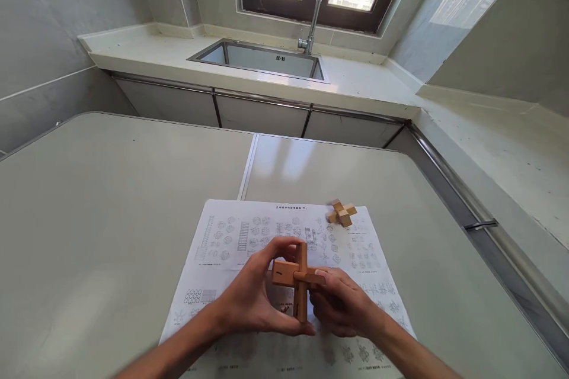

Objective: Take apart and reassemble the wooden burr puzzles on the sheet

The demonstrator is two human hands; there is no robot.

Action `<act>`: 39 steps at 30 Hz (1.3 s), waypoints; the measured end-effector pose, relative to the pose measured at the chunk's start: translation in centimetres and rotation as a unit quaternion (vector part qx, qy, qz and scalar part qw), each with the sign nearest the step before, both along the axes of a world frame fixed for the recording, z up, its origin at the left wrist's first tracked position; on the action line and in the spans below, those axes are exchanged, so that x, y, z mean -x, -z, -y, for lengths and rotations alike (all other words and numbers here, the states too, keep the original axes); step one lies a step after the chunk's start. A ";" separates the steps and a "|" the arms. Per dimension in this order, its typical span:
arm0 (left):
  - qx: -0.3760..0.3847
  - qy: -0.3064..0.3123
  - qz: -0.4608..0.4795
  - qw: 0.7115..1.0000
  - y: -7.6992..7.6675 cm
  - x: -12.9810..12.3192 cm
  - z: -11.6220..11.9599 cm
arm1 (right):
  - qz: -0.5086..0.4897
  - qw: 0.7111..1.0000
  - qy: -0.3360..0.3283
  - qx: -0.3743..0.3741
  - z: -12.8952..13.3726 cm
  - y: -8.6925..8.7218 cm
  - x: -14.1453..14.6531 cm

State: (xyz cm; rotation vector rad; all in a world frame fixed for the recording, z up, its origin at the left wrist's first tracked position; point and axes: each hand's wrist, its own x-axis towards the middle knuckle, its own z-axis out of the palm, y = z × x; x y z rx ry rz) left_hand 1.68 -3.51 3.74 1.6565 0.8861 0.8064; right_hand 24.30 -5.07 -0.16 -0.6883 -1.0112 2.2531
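Between my two hands is a reddish-brown wooden interlocking puzzle, its bars crossing one another. My left hand wraps it from the left, with the fingers at the top end of the upright bar and the thumb at its bottom end. On the other side, my right hand pinches the bar that points right between thumb and fingers. Beneath both hands lies a printed instruction sheet covered in small diagrams. A lighter wooden burr puzzle sits on the sheet's upper right part, apart from my hands.
The sheet lies on a pale table with a seam running across it. Past the table's far edge is a counter with a sink and a tall faucet. Another counter runs along the right.
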 end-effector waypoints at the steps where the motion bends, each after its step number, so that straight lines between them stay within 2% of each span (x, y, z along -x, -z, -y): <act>1: -0.002 -0.002 -0.008 1.000 0.0 0.0 0.0 | 0.009 1.000 -0.007 -0.010 0.0 -0.1 0.0; 5: -0.026 -0.006 -0.032 0.999 0.0 0.1 0.0 | 0.082 0.994 -0.011 -0.073 0.0 -0.4 -0.2; 7: -0.052 -0.022 -0.042 0.998 0.2 0.1 0.0 | 0.143 0.978 0.053 -0.143 0.1 -0.5 -0.2; 8: -0.067 -0.034 -0.050 0.996 0.3 0.1 0.0 | 0.176 0.958 0.104 -0.199 0.1 -0.4 -0.2; 9: -0.084 -0.048 -0.060 0.993 0.4 0.1 0.0 | 0.207 0.928 0.159 -0.266 0.0 -0.4 -0.2; 11: -0.112 -0.071 -0.084 0.988 0.6 0.1 0.0 | 0.255 0.842 0.242 -0.409 -0.1 -0.4 -0.1; 13: -0.121 -0.083 -0.099 0.984 0.8 0.1 0.1 | 0.282 0.757 0.276 -0.522 -0.3 -0.5 -0.1; 14: -0.121 -0.083 -0.102 0.984 0.8 0.1 0.1 | 0.289 0.726 0.281 -0.557 -0.4 -0.6 -0.1; 16: -0.123 -0.070 -0.104 0.984 0.9 0.1 0.1 | 0.295 0.691 0.286 -0.595 -0.5 -0.7 -0.1; 18: -0.129 -0.060 -0.104 0.984 0.9 0.2 0.1 | 0.294 0.683 0.282 -0.606 -0.6 -0.9 -0.1; 22: -0.122 -0.058 -0.114 0.984 1.1 0.2 0.1 | 0.289 0.692 0.261 -0.608 -0.5 -1.3 -0.1; 32: -0.129 -0.030 -0.131 0.983 0.4 0.9 -0.7 | 0.263 0.730 0.251 -0.578 -0.1 -1.8 -0.1; 35: -0.127 -0.024 -0.129 0.983 0.3 1.0 -0.6 | 0.261 0.722 0.252 -0.590 -0.2 -1.8 -0.1; 39: -0.125 -0.027 -0.130 0.983 0.5 0.6 -0.4 | 0.293 0.684 0.268 -0.612 -0.1 -1.6 0.0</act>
